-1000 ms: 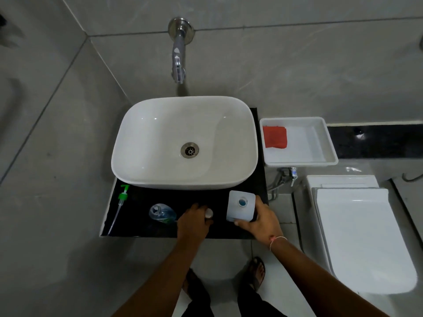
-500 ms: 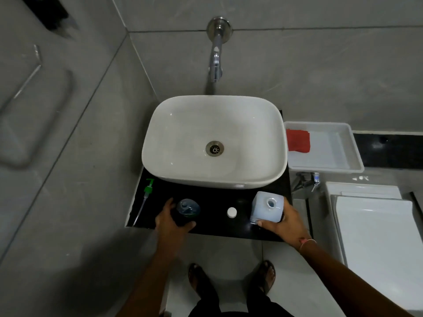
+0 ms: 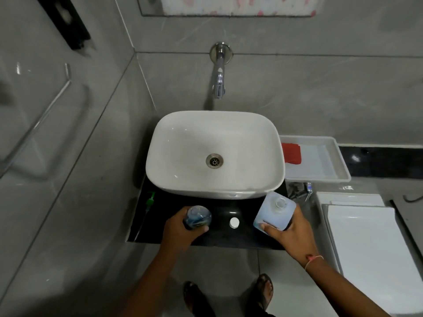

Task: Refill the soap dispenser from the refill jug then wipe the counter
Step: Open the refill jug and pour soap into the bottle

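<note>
The clear soap dispenser bottle (image 3: 198,216) with bluish liquid stands open-topped on the black counter (image 3: 219,236), and my left hand (image 3: 180,229) is wrapped around it. My right hand (image 3: 288,232) grips the square pale-blue refill jug (image 3: 273,211), which is uncapped and tilted slightly at the counter's right end. The jug's white cap (image 3: 234,223) lies on the counter between the two containers. The green pump head (image 3: 150,201) with its tube lies at the counter's left edge. A red cloth (image 3: 291,154) sits in a white tray (image 3: 329,177) to the right of the basin.
A white basin (image 3: 215,154) fills the counter's back half, with a wall tap (image 3: 219,74) above it. A white toilet lid (image 3: 370,248) lies at the lower right. Grey tiled walls close in on the left and behind.
My left hand left the white cap on the counter and moved left onto the dispenser bottle. My right hand has kept hold of the jug, which now tilts a little.
</note>
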Available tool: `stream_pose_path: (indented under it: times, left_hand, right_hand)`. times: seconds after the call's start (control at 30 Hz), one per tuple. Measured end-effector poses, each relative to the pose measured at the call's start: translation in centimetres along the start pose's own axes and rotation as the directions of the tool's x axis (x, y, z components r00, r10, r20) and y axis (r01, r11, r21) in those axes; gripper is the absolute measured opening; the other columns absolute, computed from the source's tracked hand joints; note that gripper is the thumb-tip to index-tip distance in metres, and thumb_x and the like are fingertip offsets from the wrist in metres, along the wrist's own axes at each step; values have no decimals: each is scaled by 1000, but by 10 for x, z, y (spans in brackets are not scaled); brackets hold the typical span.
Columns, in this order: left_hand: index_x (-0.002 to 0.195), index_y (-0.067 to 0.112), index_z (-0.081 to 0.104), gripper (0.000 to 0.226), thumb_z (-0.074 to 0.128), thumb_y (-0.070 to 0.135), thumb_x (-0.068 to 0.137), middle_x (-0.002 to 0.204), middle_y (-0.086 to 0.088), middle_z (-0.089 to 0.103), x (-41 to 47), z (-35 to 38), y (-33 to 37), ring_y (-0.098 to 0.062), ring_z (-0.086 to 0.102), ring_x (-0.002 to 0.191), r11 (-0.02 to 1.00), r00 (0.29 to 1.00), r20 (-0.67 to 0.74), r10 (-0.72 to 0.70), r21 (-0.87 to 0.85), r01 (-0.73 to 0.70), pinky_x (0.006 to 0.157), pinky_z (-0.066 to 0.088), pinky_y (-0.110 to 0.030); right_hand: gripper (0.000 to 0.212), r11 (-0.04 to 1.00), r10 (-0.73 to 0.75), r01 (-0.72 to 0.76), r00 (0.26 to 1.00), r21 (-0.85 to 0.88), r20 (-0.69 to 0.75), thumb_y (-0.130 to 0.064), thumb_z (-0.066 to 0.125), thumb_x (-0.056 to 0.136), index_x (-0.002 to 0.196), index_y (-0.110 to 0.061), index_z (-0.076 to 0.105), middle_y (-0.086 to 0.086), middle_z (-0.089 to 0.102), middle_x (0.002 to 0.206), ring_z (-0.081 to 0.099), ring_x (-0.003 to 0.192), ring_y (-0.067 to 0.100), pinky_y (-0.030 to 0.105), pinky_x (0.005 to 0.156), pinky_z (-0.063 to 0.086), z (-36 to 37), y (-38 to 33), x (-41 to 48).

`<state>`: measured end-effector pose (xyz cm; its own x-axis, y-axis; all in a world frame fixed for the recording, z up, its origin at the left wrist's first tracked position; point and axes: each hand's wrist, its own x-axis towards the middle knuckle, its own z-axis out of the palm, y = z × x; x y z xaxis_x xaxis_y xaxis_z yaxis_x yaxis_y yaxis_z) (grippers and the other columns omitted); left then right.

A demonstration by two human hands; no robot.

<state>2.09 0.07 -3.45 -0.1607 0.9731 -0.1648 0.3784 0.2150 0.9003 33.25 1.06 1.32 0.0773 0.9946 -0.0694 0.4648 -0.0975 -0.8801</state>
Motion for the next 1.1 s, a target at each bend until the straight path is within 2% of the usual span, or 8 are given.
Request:
stream_pose_path:
  times: [0.2,0.4,0.57,0.67,0.77,0.83,0.97,1.1]
  left_hand:
    - [104,40,70,50,93,38,60,96,15,76,-27,-7,90,-3,72,89,977,979,52,195,-94,-190,74,53,-11]
    - [103,32,70,45,91,37,63,97,9,76,-39,-1,164,-12,72,92,941,940,123,317,-169,-295,75,55,-17]
    - [105,39,69,46,89,38,64,101,16,74,-41,2,204,-8,70,96,919,916,157,369,-207,-335,74,54,-13]
    - [108,32,70,48,90,35,65,103,8,74,-37,5,219,-17,70,99,918,916,177,361,-240,-316,79,60,-29]
    - [111,23,70,50,91,33,66,106,2,74,-35,5,229,-24,69,103,916,908,192,373,-231,-328,88,60,-43]
    - [110,25,70,50,90,35,66,107,3,74,-36,4,234,-23,69,103,913,906,179,382,-224,-341,89,59,-40]
    - [107,32,71,46,88,38,65,104,11,75,-39,1,243,-15,70,101,901,896,155,416,-207,-382,83,57,-20]
    - [109,29,70,50,86,43,64,104,13,75,-42,-1,247,-14,70,102,903,896,162,414,-201,-381,86,58,-24]
  right_hand:
    - [75,969,-248,248,962,-12,-113,-45,90,60,124,-41,50,-24,63,115,61,106,-2,23,79,53,-44,-74,10]
    - [66,840,-539,515,827,-170,-159,-32,86,69,122,-46,49,-31,56,117,57,109,-2,16,85,48,-93,-150,22]
    - [75,667,-715,622,688,-409,-119,-18,89,65,128,-25,49,-18,53,122,51,110,1,10,95,37,-122,-178,33]
    - [67,564,-787,685,615,-461,-49,-20,83,71,128,-22,49,-9,54,127,50,116,8,14,100,35,-134,-192,37]
    - [59,477,-832,730,554,-490,16,-21,77,74,127,-18,52,-2,57,129,53,119,16,36,105,41,-142,-204,39]
    - [59,437,-848,735,529,-519,35,-18,77,73,127,-17,53,1,58,128,55,119,24,48,106,40,-146,-209,39]
    - [65,402,-853,722,519,-563,57,-9,79,66,127,-16,54,3,58,129,55,120,28,53,106,37,-151,-215,38]
    - [67,370,-857,712,510,-597,77,-12,80,67,128,-17,53,5,58,130,53,122,28,52,110,35,-153,-220,36]
